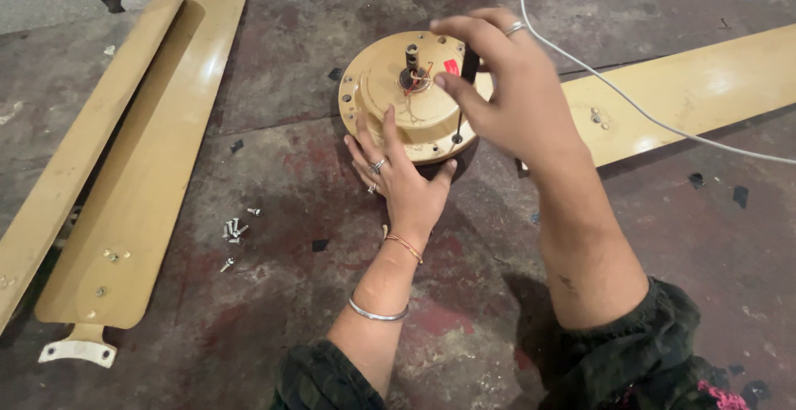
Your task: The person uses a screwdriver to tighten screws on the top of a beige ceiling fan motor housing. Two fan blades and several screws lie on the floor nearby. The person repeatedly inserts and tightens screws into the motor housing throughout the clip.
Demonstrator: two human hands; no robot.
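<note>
Fan motor housing (412, 99), a round tan unit, sits on the stained concrete floor (274, 153) at centre frame, shaft end up. At far left lie two detached fan blades (137, 169), one with a white mounting bracket (80, 352) at its near end. A small cluster of loose screws (234, 229) lies between these blades and the housing. The left hand (398, 174) is spread open, fingers flat against the near rim of the housing to brace it. The right hand (497, 87) is closed on a screwdriver (461, 103), whose tip meets the housing rim. A third blade (688, 95) extends to the right, attached, with a white cable (630, 99) crossing it. For good results, keep the driver vertical and seated in the screw head, press down while turning, and hold the housing firm against rotation.
</note>
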